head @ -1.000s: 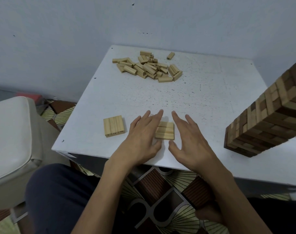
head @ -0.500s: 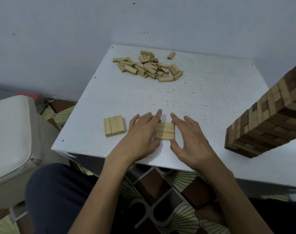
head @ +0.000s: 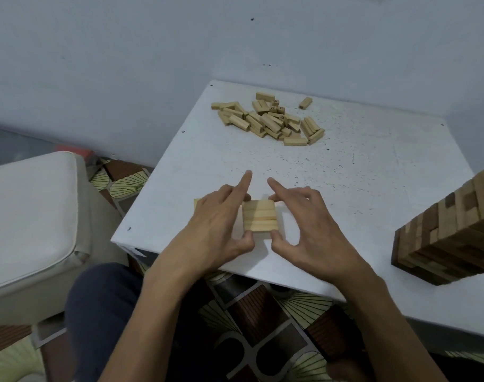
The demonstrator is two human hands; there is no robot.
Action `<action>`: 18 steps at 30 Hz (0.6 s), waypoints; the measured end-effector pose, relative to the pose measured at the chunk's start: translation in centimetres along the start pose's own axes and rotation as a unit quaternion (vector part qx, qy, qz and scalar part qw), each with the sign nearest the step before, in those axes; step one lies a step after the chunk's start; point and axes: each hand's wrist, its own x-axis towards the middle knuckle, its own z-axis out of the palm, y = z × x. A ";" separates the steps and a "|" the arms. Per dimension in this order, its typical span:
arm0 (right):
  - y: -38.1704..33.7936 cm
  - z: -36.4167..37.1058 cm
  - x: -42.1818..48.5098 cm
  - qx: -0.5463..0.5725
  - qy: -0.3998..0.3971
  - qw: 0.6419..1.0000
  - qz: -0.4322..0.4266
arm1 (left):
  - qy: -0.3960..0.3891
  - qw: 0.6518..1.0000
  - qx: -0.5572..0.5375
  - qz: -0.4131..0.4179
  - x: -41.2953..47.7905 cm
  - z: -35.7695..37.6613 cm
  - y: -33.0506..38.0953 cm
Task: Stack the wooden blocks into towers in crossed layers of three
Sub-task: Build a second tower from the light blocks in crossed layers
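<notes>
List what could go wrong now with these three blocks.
1. The left hand and right hand pinch the three-block layer only at its edges; a block may slip loose.
2. The other layer is mostly hidden by the left hand, so stacking could land crooked.
3. The tall tower stands right of the right arm; a bump might topple it.

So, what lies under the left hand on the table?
Only a pale wooden corner shows past the left hand on the table. The hand covers the rest of it, so nothing more can be told.
</notes>
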 end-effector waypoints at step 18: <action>-2.6 4.5 6.2 0.009 -0.067 0.997 -0.044 | 0.047 0.996 -0.051 -0.047 -1.8 -2.0 -8.2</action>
